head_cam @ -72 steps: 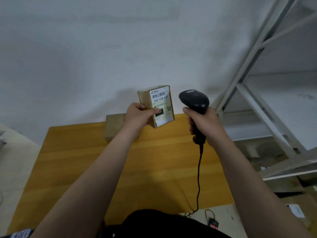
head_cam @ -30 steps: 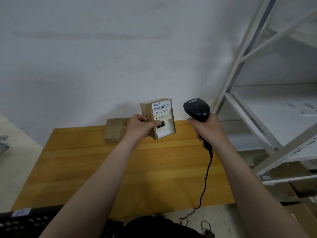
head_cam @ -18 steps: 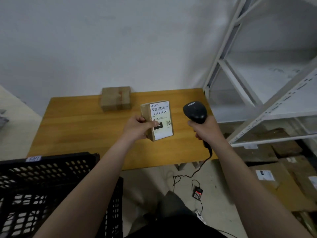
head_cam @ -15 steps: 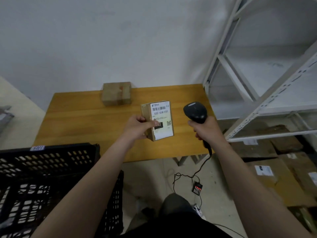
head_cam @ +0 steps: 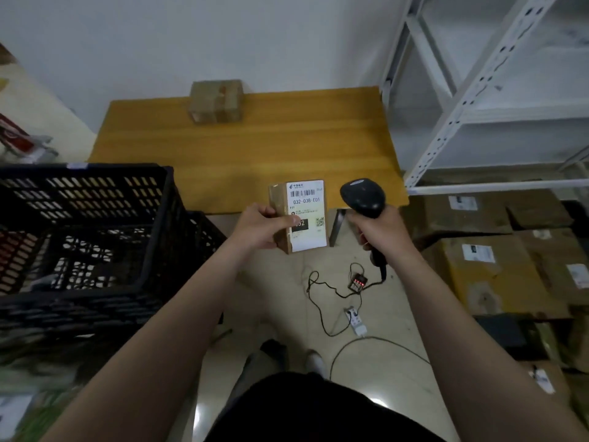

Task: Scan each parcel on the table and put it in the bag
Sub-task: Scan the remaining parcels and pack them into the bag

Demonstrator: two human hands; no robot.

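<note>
Holding the labelled parcel (head_cam: pixel 307 215) upright, the left grip (head_cam: pixel 261 229) clasps its side edge with the thumb low on the label. This leaves the barcode at the top uncovered. The right grip (head_cam: pixel 379 231) is clenched round the handle of the barcode scanner (head_cam: pixel 363 196), with its head just beside the label, apparently for reading. The parcel hangs off the bench (head_cam: pixel 255 145), above the floor (head_cam: pixel 280 275). A second parcel (head_cam: pixel 216 100) lies at the bench's far edge. A black crate (head_cam: pixel 95 224) stands to the left. No bag is identifiable.
</note>
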